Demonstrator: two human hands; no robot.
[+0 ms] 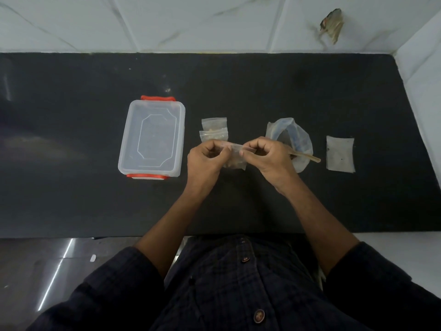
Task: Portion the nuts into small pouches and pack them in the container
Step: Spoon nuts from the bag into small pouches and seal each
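Observation:
A small clear pouch (235,161) with nuts in it hangs between my hands over the middle of the black counter. My left hand (207,158) pinches its top edge at the left, and my right hand (267,156) pinches the same edge at the right. Two filled pouches (213,130) lie stacked just beyond my hands. A clear container (152,139) with red clips stands to the left with its lid on. Behind my right hand sits an open plastic bag (293,137), and a wooden stick (307,156) pokes out of it.
A flat pouch (340,154) lies on the counter (71,187) at the right. A tiled wall runs along the back, and a white wall closes the right side. The counter's front edge is at my waist.

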